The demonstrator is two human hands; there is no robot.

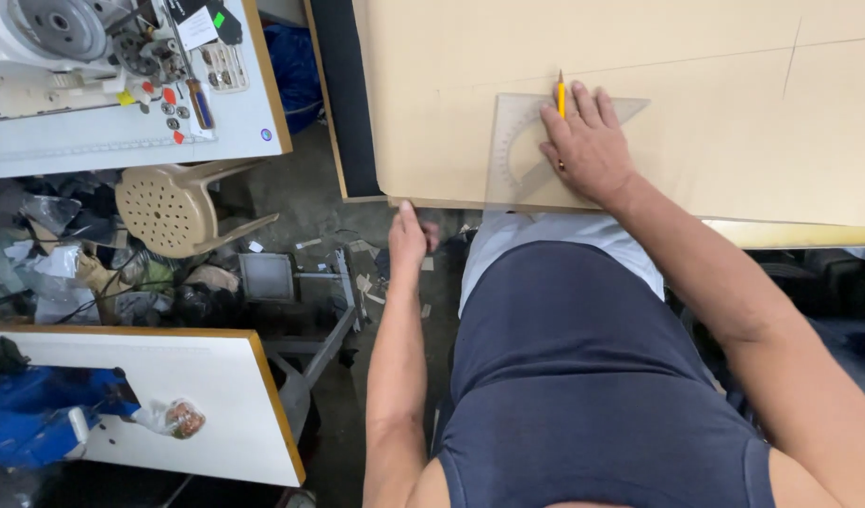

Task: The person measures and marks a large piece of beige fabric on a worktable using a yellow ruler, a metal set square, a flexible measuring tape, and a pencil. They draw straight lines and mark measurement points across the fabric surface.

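Right hand [588, 141] spread flat on a clear triangle ruler [515, 155], yellow pencil [560, 94] pinched between its fingers, tip at the ruler's far edge. Left hand [407, 240] curled at the table's [790, 233] near edge by the brown paper's [734, 122] near-left corner; grip not clear. Ruling a line, seemingly; any further stroke calls for keeping the ruler pressed flat and unmoved.
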